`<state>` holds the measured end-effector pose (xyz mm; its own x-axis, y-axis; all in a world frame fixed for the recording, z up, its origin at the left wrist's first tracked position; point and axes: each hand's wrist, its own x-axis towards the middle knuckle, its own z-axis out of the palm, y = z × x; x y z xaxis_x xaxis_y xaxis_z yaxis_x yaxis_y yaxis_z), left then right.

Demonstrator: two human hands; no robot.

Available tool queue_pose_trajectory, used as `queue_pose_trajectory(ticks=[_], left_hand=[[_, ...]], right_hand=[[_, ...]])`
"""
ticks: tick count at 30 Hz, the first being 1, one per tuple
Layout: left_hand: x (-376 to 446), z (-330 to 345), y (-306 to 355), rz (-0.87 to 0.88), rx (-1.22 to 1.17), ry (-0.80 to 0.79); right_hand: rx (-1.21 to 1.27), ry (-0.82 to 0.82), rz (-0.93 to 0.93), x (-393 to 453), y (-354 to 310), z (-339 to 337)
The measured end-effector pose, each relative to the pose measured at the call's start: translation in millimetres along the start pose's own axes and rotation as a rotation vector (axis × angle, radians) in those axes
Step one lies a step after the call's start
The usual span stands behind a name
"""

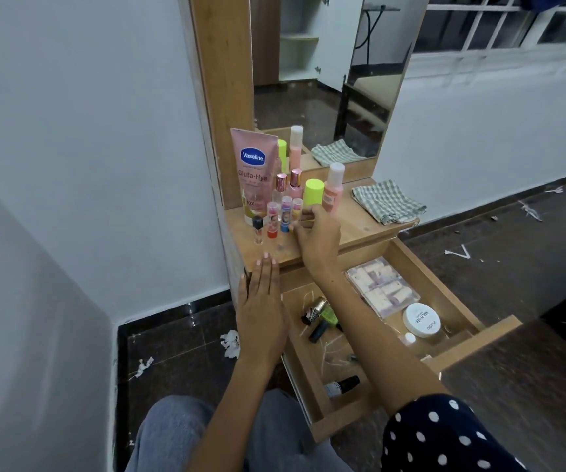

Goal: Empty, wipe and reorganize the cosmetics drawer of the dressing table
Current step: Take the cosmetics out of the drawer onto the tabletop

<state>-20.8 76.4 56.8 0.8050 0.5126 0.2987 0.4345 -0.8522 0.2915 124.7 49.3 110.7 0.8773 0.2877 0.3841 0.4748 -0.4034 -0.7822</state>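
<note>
Curled fingertips of my right hand close on something small among the lip balm tubes on the dressing table top; I think it is a thin stick, though the view is poor. My left hand lies flat and holds nothing, fingers on the near left edge. Below, the open drawer holds nail polish bottles (light, glass, breakable) and a white jar. I would take each by its cap or waist.
</note>
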Motion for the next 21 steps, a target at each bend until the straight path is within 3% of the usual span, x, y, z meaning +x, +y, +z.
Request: queue_pose_trajectory(ticks=[4,6,10,12,17,21], left_hand=[[-1,0,0,0.002,-0.004,0.001],[-1,0,0,0.004,-0.003,-0.001],[-1,0,0,0.019,-0.015,-0.001],[-1,0,-1,0.026,-0.021,0.000],[-1,0,-2,0.024,-0.017,-0.002],[-1,-1,-1,0.013,-0.003,-0.007]], right_hand=[[0.007,-0.064,-0.001,2,5,-19],[-0.041,-0.188,-0.058,1,13,-44],[-0.284,-0.797,-0.127,-15,30,-110],[-0.461,-0.967,-0.143,-34,37,-127],[-1.039,-1.047,-0.427,-72,49,-122],[-1.218,-0.999,-0.655,-78,53,-115]])
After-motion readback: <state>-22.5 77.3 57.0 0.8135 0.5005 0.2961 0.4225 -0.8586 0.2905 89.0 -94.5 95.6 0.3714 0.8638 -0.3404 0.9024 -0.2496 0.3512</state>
